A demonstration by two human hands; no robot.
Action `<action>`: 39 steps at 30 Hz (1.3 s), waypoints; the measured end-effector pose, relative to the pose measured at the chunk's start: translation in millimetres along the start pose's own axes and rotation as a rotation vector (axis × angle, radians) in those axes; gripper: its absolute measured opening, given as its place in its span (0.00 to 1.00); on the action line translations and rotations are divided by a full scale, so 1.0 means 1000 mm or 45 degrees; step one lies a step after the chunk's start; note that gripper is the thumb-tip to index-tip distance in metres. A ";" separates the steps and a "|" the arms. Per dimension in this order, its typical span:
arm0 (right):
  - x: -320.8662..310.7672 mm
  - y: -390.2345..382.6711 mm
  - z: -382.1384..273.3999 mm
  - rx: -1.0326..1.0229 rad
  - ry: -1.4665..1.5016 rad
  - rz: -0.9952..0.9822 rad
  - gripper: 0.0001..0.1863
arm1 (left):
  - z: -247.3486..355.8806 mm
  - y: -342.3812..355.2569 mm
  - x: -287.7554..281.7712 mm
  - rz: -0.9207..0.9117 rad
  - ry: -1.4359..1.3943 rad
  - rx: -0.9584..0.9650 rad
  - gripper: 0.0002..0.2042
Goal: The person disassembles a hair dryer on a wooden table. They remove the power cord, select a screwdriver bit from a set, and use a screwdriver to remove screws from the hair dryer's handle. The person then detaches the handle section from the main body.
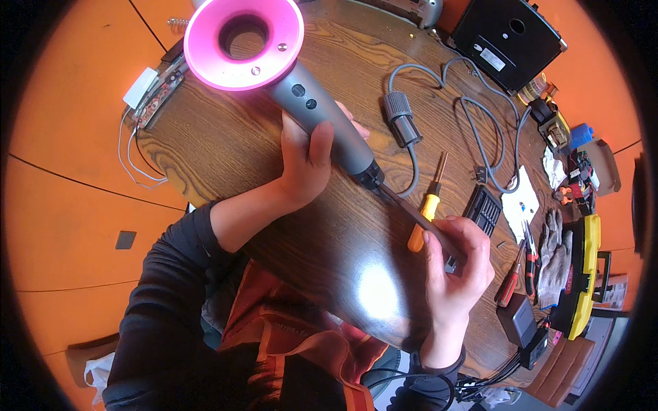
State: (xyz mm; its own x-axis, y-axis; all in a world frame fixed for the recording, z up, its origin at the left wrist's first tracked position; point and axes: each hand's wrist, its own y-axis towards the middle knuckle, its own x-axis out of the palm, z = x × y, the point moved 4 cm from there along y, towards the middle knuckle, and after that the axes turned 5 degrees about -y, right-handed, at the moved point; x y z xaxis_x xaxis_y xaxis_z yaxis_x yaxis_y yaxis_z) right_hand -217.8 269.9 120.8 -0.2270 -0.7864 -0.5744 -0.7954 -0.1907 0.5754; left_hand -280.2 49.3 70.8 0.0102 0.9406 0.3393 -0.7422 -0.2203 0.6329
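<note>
My left hand (305, 161) is wrapped round the grey handle of a hair dryer (325, 127) with a bright pink ring-shaped head. The dryer is tilted, its head at the upper left and the lower end of its handle toward my right hand. Between the thumb and fingers of my right hand (460, 267) is a slim dark screwdriver (418, 218). Its tip reaches the dark lower end of the handle, where the cord comes out; the exact contact point is too small to make out. The dryer's grey cord (415, 164) runs to a cylindrical inline block (401, 116).
On the wooden table (329, 253), a yellow-orange screwdriver (428, 205) and a black bit case (483, 211) lie by my right hand. Farther right are a red screwdriver (508, 282), pliers (530, 264), gloves (552, 257) and a yellow-black toolbox (582, 274). A black box (507, 41) stands behind.
</note>
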 end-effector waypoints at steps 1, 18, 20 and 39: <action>0.000 0.000 0.000 -0.030 0.036 0.008 0.14 | 0.001 0.000 0.001 -0.004 -0.004 0.020 0.18; 0.001 -0.003 -0.001 0.090 -0.051 -0.178 0.15 | 0.006 0.000 0.003 -0.095 0.321 0.123 0.22; 0.000 -0.003 -0.001 0.078 -0.046 -0.113 0.14 | 0.006 0.001 0.003 -0.098 0.325 0.139 0.22; 0.000 -0.004 0.002 0.100 0.177 -0.112 0.16 | 0.008 -0.001 0.002 -0.136 0.309 0.149 0.20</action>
State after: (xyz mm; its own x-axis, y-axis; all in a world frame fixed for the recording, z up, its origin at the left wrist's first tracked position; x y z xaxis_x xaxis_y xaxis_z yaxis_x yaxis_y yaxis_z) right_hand -215.7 271.7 117.4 -0.0790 -0.8433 -0.5316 -0.8512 -0.2205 0.4762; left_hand -274.2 49.2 76.6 -0.0869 0.9913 0.0984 -0.6631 -0.1313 0.7369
